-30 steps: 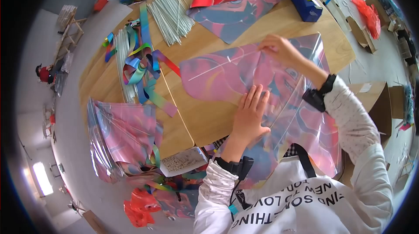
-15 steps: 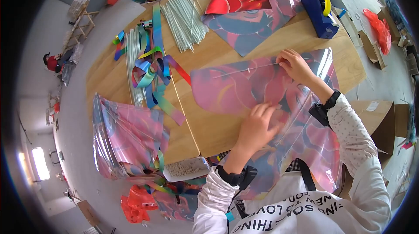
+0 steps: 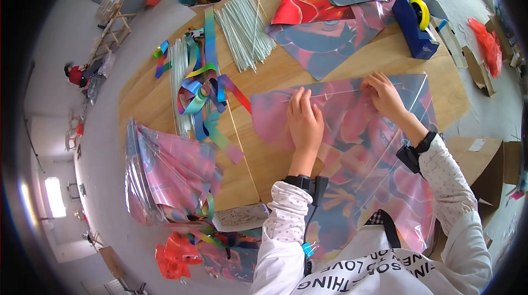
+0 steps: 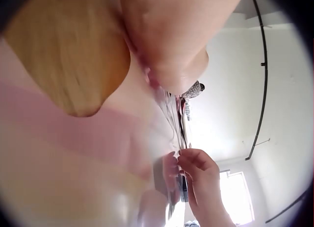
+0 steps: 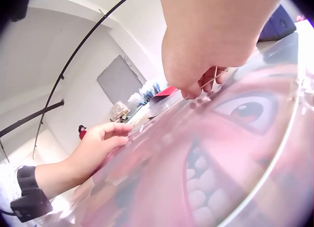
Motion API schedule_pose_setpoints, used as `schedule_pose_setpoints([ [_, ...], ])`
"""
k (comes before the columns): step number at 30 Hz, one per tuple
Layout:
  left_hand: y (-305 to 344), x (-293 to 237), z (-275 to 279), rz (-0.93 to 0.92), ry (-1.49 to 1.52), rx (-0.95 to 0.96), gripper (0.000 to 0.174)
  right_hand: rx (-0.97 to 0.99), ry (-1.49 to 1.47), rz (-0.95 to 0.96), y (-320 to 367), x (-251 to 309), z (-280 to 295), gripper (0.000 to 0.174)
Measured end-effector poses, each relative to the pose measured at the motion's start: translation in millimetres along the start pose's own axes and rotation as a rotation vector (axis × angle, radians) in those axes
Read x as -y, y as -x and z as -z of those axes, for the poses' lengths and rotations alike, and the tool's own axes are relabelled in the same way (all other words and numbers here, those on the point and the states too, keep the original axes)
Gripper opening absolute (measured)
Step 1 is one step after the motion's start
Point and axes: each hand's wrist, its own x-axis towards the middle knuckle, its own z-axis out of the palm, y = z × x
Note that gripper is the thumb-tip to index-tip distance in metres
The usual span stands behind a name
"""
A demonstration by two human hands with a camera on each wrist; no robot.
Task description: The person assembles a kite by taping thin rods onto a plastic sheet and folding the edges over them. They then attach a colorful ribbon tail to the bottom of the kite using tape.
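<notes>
A large printed plastic kite sheet, pink and blue with a cartoon face, lies over the table edge toward my body. Along its far edge runs a thin white rod bearing a small white fitting. My right hand pinches the rod near its right part; in the right wrist view the rod passes between thumb and fingers. With fingers extended, my left hand rests on the sheet by the rod's left part. A longer rod crosses the sheet beside the printed eye.
Rainbow ribbons and bundled white rods lie to the left and back. Printed sheets and a blue tape dispenser stand behind. Folded kite sheets and a white box of small parts sit front left.
My left hand has moved from the sheet's middle up and left to its far edge near the rod. My right hand keeps its hold on the rod, which has shifted toward the right.
</notes>
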Motion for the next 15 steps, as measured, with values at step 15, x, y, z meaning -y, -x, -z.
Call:
schedule_pose_setpoints([
  [15,1,7,-1,0.201,-0.056,-0.178,0.033,0.03,0.102,0.017,-18,36,-30,0.019],
])
